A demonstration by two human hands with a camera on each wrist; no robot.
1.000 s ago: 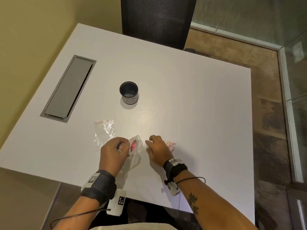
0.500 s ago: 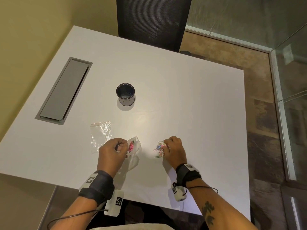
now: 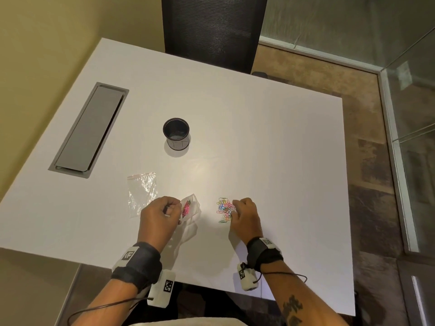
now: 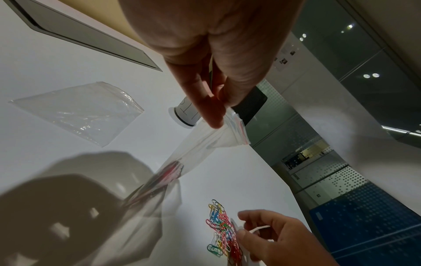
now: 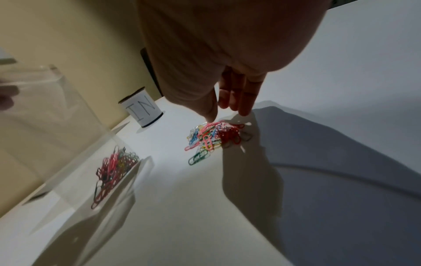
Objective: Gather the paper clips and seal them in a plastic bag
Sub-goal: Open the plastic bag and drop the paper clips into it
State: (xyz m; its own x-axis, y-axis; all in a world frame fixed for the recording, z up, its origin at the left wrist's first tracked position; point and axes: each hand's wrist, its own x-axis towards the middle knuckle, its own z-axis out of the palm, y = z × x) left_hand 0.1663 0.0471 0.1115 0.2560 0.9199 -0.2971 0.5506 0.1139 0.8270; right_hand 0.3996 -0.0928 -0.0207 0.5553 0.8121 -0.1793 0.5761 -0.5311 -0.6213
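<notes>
My left hand pinches the red-striped mouth of a small clear plastic bag between thumb and fingers. The bag hangs tilted to the table, with several coloured paper clips lying in its bottom. To the right, a loose pile of coloured paper clips lies on the white table. My right hand is over the pile's right side, its thumb and fingertips pointing down and touching the top clips. Nothing shows between them.
A second, empty clear bag lies flat left of my left hand. A black cup labelled "IN" stands behind the hands. A grey cable hatch is set in the table at the left. A black chair stands beyond the far edge.
My right hand has moved from beside the bag's mouth to the right, onto the clip pile. My left hand still holds the bag in the same place.
</notes>
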